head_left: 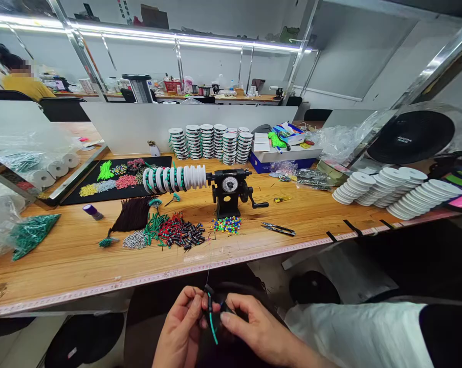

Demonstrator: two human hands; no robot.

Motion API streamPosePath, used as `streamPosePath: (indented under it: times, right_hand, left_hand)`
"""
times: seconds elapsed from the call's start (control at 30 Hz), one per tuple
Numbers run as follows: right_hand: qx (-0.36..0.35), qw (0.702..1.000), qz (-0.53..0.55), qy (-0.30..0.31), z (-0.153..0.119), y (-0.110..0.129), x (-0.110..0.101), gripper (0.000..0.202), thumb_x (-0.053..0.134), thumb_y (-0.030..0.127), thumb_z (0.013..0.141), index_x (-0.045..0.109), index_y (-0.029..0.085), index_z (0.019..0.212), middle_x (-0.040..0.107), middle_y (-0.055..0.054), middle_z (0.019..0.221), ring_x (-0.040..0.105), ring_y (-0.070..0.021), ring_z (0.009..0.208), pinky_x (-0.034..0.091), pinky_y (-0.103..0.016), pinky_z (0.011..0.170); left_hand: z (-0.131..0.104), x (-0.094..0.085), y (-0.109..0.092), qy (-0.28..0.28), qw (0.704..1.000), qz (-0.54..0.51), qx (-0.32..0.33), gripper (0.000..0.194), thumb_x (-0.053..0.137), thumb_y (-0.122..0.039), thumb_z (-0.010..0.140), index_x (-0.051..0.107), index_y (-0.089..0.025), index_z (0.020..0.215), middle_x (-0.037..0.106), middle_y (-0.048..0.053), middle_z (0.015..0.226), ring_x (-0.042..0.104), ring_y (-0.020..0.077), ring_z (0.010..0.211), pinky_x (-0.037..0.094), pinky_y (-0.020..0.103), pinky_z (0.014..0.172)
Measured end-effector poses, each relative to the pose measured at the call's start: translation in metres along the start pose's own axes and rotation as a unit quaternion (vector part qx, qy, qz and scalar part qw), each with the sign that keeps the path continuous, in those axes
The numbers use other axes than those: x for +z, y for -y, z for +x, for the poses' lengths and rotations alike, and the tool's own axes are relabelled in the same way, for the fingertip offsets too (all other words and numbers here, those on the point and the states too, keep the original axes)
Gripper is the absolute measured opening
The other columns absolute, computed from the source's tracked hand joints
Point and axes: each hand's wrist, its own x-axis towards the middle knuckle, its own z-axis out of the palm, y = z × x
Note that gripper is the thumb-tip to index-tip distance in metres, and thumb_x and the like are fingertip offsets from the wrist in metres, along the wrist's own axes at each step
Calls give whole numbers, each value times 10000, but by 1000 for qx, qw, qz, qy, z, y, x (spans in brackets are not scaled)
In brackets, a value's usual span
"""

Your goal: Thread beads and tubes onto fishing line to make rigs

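In front of the table's edge, my left hand [180, 324] pinches a slim black piece with a green tube [214, 328] hanging from its lower end. A thin dark strand runs up from its top. Close on the right, my right hand [254, 324] has thumb and forefinger closed by the same piece; what lies between them is dark and I cannot make it out. Beyond the hands are piles of red and black small tubes [180, 232], green tubes [154, 227], silvery bits [135, 239] and coloured beads [227, 225].
A black hand-cranked winder [229, 197] carries a row of white spools [194, 176]. Thread snips [279, 228] lie to its right. Stacked spools [205, 140] stand behind, with more white discs [399, 189] at right. A measuring tape [138, 281] lines the front edge.
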Motion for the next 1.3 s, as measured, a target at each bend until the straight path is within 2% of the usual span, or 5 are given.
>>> streamPosePath:
  times: [0.5,0.8,0.93,1.07,1.3]
  right_hand:
    - [22,996,85,1,-1,3,6,250,532,365,833,449,200,663,584,-6,676,537,-143,628,413,-247,628]
    - [6,999,-43,-15,0,4,-7,294,538,344,851,375,202,651,375,47,638,335,-117,618,253,-246,559]
    - [12,990,141,-9,-1,-1,7,458,636,535,851,357,215,678,337,73,606,273,-94,554,231,-226,513]
    - [40,934,355,-1,-1,-6,27,633,776,652,729,315,220,687,321,110,567,203,-51,474,162,-195,454]
    - [88,880,467,20,2,-5,43,630,864,599,640,373,215,726,428,95,595,259,-22,434,164,-176,424]
  left_hand:
    - [-1,3,1,2,1000,15,3,293,886,-377,696,685,-193,806,676,20,778,592,144,716,470,215,638]
    - [1,6,-1,-12,999,35,-2,318,920,-368,639,696,-181,763,666,9,739,597,132,686,482,194,622]
    - [-2,10,0,-26,1000,8,16,329,939,-351,605,703,-184,762,662,0,737,611,137,693,515,205,651]
    - [-2,14,2,-46,998,-46,18,353,961,-306,561,705,-188,773,664,-6,732,625,137,677,539,211,642]
    - [-3,16,-1,-74,993,-91,6,425,1004,-251,435,733,-192,757,689,-15,713,647,126,659,562,190,644]
